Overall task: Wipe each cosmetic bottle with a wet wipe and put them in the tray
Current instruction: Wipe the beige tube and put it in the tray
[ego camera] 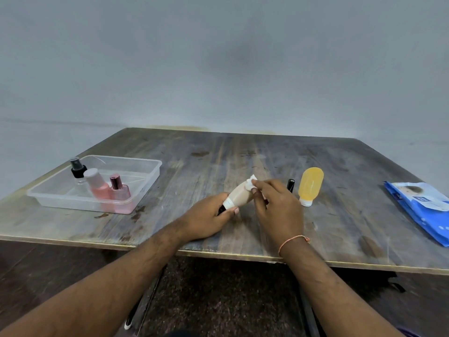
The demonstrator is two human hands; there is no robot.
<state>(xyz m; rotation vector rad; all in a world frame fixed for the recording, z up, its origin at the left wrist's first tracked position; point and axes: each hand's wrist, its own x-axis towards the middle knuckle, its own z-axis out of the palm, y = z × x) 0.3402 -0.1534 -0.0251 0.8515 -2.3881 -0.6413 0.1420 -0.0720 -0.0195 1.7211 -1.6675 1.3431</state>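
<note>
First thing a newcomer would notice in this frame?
The two hands at the table's centre front: the left hand grips a beige bottle by its white cap end while the right hand rubs a white wipe over its far end. Next, the clear tray at left, already holding three bottles, and the yellow bottle standing cap-down just right of the hands.

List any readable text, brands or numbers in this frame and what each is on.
None can be read.
Blue wet wipe pack: a white label with print, too blurred to read.
Beige bottle held in the hands: no legible print.
Yellow bottle: no text visible.
Three bottles in the tray: no text legible.
</note>
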